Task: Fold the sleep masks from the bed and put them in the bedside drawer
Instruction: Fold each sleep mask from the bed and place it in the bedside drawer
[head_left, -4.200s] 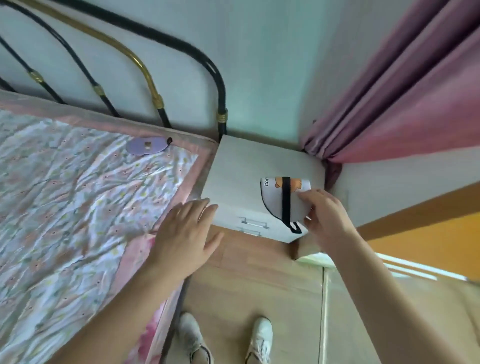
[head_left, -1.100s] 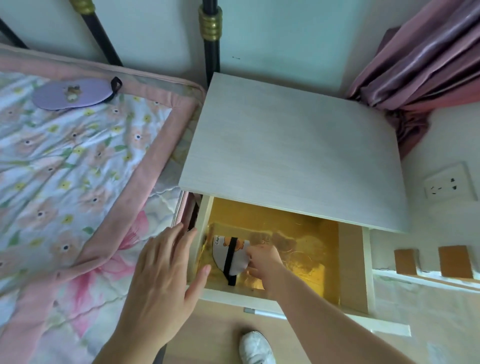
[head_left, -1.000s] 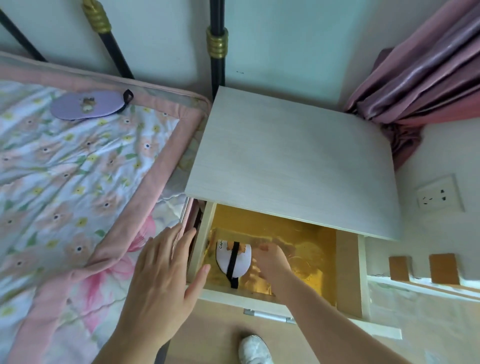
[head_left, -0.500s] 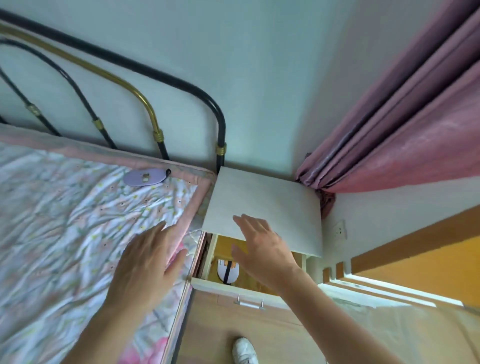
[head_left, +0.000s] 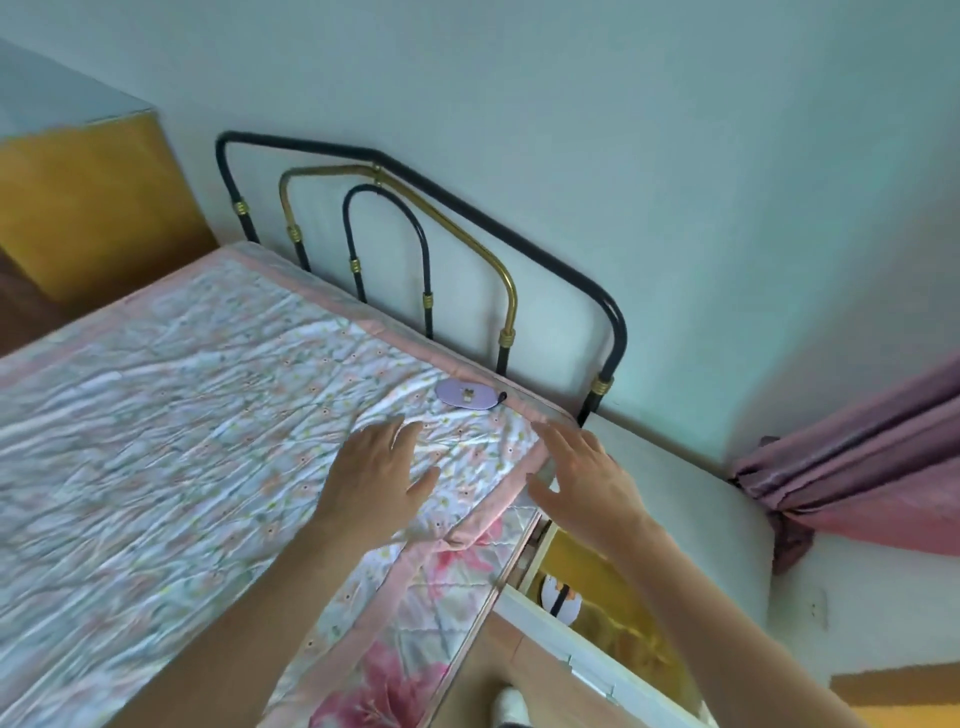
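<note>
Floral quilt (head_left: 171, 415) across the bed, left hand (head_left: 376, 480) spread flat and empty above it, lilac sleep mask (head_left: 466, 395) near the headboard (head_left: 511, 249), right hand (head_left: 589, 480) splayed empty, folded white mask (head_left: 560, 597) inside the open bedside drawer (head_left: 597, 660)

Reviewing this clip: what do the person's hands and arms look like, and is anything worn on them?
Both arms are bare as far as the picture shows, with no sleeves in view. The left hand and right hand wear no gloves, and no rings, watch or bands show on the fingers or wrists. No markings are visible.
</note>
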